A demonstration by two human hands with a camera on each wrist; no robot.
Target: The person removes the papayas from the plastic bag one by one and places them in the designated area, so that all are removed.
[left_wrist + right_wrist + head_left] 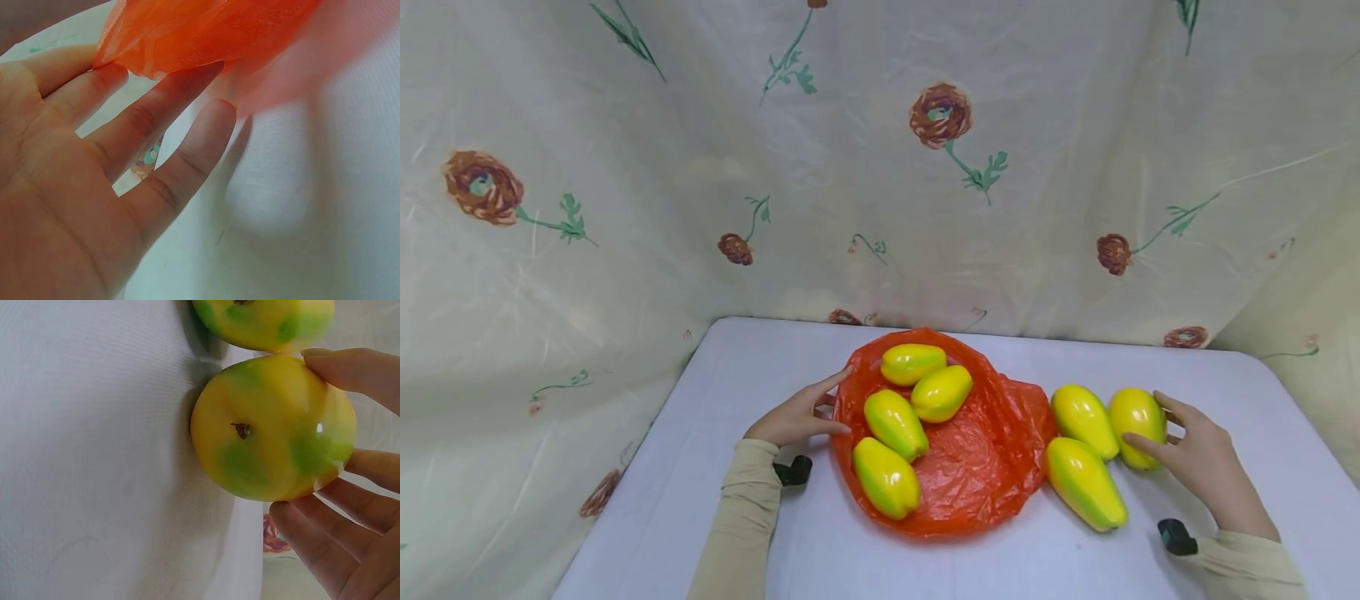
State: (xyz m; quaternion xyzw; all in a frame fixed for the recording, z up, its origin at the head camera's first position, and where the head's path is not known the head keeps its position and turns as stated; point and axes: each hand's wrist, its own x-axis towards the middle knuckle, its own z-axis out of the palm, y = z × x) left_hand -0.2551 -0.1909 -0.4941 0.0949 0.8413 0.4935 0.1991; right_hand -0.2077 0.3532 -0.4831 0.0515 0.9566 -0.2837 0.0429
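Observation:
A red plastic bag [966, 467] lies spread wide on the table, with several yellow-green papayas [897, 425] inside along its left and far side. My left hand [792, 417] touches the bag's left edge, its fingers nearly straight; in the left wrist view the fingertips meet the thin film [212, 37]. My right hand [1206, 458] holds a papaya [1137, 417] to the right of the bag. Seen from the right wrist, the thumb and fingers span this papaya [269, 431], stem end facing the camera. Two more papayas [1084, 421] [1086, 485] lie between it and the bag.
The table [1000, 575] wears a white cover. A pale curtain with printed flowers [880, 167] hangs behind the table and at both sides. Each wrist carries a small black device, such as the one by the right sleeve [1177, 537].

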